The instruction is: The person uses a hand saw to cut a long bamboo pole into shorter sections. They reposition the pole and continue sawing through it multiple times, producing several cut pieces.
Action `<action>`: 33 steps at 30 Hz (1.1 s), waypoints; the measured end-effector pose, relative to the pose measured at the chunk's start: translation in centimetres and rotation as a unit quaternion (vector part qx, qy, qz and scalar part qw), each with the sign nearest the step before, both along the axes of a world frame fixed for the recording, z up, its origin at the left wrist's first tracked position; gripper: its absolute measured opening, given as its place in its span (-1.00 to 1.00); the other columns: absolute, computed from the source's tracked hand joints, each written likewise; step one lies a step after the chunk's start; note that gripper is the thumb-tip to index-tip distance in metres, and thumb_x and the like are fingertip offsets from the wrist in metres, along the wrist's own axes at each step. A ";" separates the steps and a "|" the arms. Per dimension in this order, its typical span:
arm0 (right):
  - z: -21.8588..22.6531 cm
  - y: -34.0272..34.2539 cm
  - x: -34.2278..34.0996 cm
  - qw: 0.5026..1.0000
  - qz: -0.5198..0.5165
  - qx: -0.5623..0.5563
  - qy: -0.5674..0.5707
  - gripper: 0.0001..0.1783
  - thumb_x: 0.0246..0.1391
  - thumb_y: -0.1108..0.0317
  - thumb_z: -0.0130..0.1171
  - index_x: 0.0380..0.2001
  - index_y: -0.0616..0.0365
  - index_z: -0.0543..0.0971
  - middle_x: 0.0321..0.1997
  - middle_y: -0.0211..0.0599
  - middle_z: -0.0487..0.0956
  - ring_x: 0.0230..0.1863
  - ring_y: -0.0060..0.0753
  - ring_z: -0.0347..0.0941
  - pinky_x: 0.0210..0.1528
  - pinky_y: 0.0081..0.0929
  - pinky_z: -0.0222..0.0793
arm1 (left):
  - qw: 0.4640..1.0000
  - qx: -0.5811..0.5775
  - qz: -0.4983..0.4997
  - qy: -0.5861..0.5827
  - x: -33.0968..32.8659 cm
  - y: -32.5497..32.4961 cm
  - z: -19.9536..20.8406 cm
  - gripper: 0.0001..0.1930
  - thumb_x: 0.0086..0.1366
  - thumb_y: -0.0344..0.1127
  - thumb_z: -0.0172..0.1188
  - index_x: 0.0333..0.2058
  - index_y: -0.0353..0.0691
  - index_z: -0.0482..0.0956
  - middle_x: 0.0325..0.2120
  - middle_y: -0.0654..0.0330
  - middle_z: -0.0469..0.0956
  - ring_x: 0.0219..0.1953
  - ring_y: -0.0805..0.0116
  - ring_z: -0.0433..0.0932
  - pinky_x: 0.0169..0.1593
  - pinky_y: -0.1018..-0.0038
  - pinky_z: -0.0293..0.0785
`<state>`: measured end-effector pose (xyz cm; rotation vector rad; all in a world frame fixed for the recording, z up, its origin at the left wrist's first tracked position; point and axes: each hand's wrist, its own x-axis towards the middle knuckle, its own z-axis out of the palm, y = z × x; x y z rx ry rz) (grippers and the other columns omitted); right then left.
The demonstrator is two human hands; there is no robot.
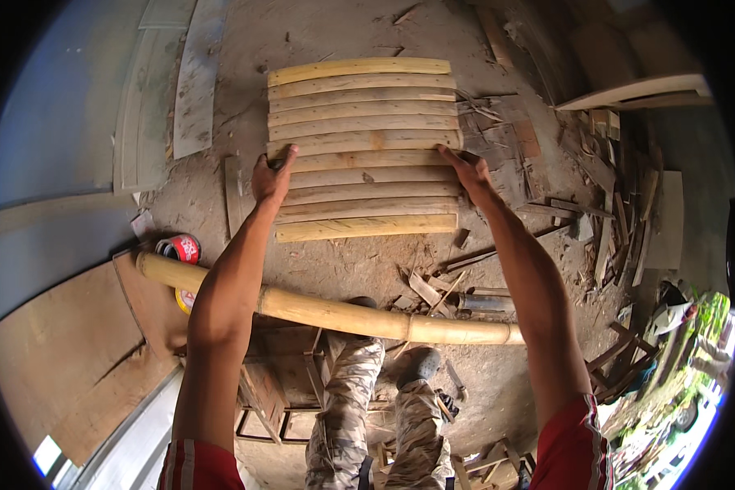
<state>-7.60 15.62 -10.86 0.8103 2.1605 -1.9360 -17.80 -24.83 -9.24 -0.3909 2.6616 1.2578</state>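
I see a pole (pixel 335 313) and scraps (pixel 425 290) nearby; left hand (pixel 273 175) and right hand (pixel 469 170) pinch the yellowish slatted panel (pixel 366 160)

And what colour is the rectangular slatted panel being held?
The rectangular slatted panel is pale tan, with yellower end slats, seen in the head view.

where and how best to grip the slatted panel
The slatted panel is broad and flat, so probably best by its left and right edges, one hand from each side; the left hand and right hand hold it there, thumbs on top.
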 end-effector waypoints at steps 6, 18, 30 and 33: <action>0.7 -2.6 2.4 0.955 -0.060 0.291 -0.017 -0.41 0.11 -0.19 0.31 -0.04 0.10 0.68 -0.24 -0.22 0.72 -0.21 -0.34 0.62 -0.13 -0.32 0.46 | 0.987 -0.154 0.018 0.032 -2.3 -1.5 -3.4 0.08 0.03 0.54 0.25 0.20 -0.41 0.41 0.07 -0.25 0.54 0.11 -0.19 0.54 0.15 0.11 0.48; 2.3 -3.3 37.8 0.943 0.054 0.323 -0.060 -0.54 0.11 0.20 0.27 0.08 0.08 0.57 -0.07 -0.05 0.66 -0.11 -0.01 0.63 0.09 -0.15 0.49 | 0.916 -0.240 -0.133 0.292 16.3 2.7 0.0 -0.19 0.34 0.15 0.19 0.36 -0.25 0.17 0.32 -0.19 0.25 0.37 -0.17 0.20 0.42 -0.09 -0.02; -1.3 -5.0 64.3 0.953 0.020 0.274 -0.128 -0.29 0.08 0.11 0.28 0.31 -0.01 0.39 -0.18 -0.05 0.60 0.06 0.13 0.45 0.34 -0.06 0.23 | 0.962 -0.104 -0.151 -0.204 61.4 10.3 -6.6 -0.69 0.33 -0.06 0.22 -0.26 -0.23 0.65 -0.34 -0.04 0.69 -0.23 -0.02 0.68 -0.15 0.22 0.55; -1.1 -3.3 67.4 0.953 -0.023 0.255 -0.163 -0.30 0.10 0.13 0.26 0.31 0.01 0.39 -0.32 -0.06 0.55 0.03 0.16 0.45 0.35 -0.04 0.21 | 0.929 -0.094 -0.217 -0.286 64.9 16.8 -5.3 -0.66 0.35 -0.01 0.18 -0.33 -0.19 0.65 -0.42 0.06 0.69 -0.29 -0.03 0.67 -0.22 0.19 0.53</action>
